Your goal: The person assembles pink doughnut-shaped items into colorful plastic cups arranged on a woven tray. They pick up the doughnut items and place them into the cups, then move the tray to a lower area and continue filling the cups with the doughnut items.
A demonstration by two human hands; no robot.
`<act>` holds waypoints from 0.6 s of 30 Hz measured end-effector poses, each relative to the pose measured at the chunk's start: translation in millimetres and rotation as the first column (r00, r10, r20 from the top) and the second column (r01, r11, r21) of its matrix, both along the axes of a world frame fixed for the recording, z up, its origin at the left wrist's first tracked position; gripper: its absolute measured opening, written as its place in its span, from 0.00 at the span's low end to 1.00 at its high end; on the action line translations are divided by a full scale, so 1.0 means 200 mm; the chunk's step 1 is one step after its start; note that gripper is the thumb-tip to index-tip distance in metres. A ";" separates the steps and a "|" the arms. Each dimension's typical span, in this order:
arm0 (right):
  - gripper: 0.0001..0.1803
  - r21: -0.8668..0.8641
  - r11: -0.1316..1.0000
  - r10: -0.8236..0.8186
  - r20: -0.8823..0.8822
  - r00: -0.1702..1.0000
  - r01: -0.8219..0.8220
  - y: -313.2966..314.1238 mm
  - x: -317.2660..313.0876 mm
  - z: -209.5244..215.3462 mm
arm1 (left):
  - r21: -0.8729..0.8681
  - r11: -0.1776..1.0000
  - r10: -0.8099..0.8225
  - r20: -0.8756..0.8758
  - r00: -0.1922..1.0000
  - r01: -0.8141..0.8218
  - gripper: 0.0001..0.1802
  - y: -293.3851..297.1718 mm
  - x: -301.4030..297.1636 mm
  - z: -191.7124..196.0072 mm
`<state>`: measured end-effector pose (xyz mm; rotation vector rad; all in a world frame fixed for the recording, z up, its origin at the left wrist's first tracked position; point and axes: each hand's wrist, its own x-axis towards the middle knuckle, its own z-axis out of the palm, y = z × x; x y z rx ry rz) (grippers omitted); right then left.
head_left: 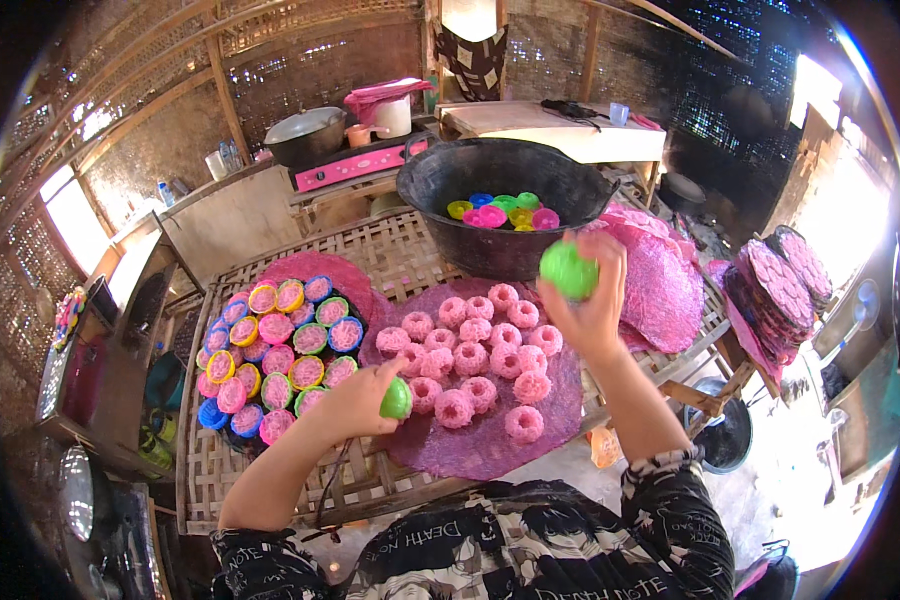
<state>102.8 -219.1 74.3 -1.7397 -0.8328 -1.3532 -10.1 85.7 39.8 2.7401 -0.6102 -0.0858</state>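
Tabletop lattice [375, 245] bears pink rings [471, 346] amid woven walls [330, 70].

Two green cups [570, 272], one in the left hand [355, 402] and one in the right hand [602, 300]; about twenty pink ring-shaped pieces [471, 358] between and beyond the hands; roughly twenty-five to thirty pink-filled cups [279, 358] left of the left hand, too crowded for an exact count; one black basin [470, 255] beyond the right hand, with about nine loose cups [491, 216] inside; farther beyond both hands, one pink stove [355, 170]
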 end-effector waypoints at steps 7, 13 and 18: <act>0.42 -0.229 0.968 -0.116 -0.046 0.992 0.103 0.26 0.10 0.28 | -0.238 0.964 0.186 0.264 0.947 -0.123 0.45 -0.06 0.07 0.35; 0.24 0.307 0.630 0.619 -0.753 0.223 -0.714 0.56 -0.12 0.06 | -0.393 0.914 0.130 0.527 0.840 0.105 0.47 -0.17 0.18 0.30; 0.18 -0.005 0.748 0.422 -0.769 0.481 -0.663 0.60 -0.12 0.04 | -0.450 0.882 0.167 0.582 0.796 0.143 0.39 -0.09 0.07 0.22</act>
